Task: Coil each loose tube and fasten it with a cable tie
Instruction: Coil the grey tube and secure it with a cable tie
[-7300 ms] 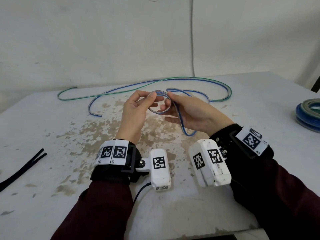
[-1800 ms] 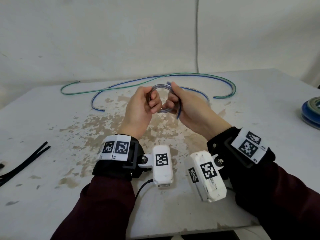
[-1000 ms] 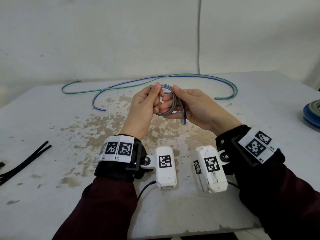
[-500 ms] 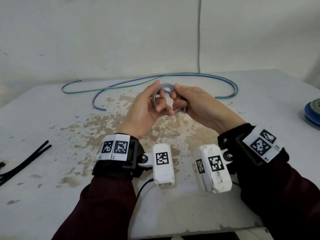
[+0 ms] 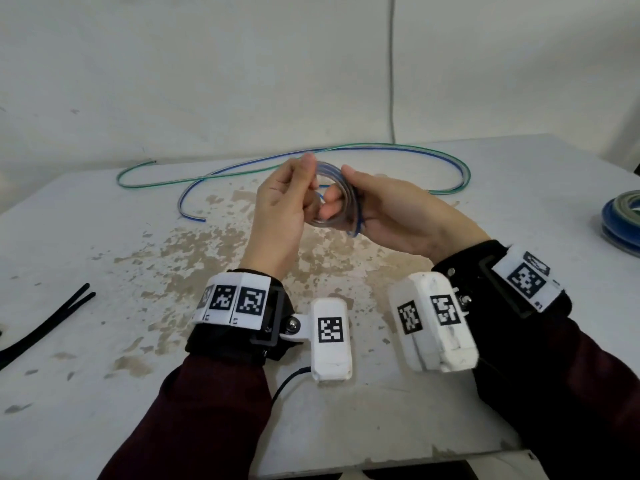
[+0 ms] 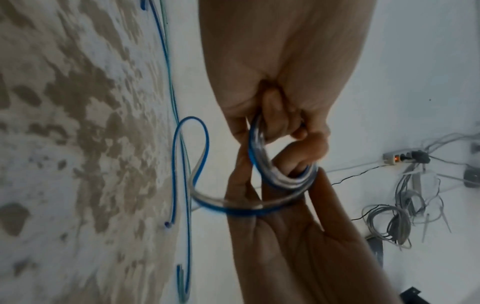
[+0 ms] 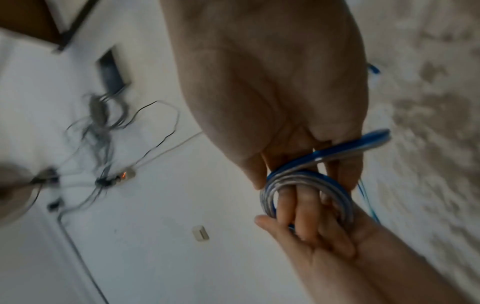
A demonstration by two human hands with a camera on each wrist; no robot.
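A small coil of clear, blue-striped tube is held above the middle of the table. My left hand grips its left side, with fingers through the ring. My right hand grips the right side, thumb inside the ring. A short free end sticks out below the right palm. In the left wrist view the coil sits between both hands, with one slack outer loop. The right wrist view shows the coil around the left hand's fingers.
Two long loose tubes, one green-striped and one blue-striped, lie along the back of the table. Black cable ties lie at the left edge. A stack of coiled tubes sits at the right edge.
The long tail that trailed to the table has been wound into the coil, leaving a short end. In the last second the hands turned the coil slightly and shifted their grip.
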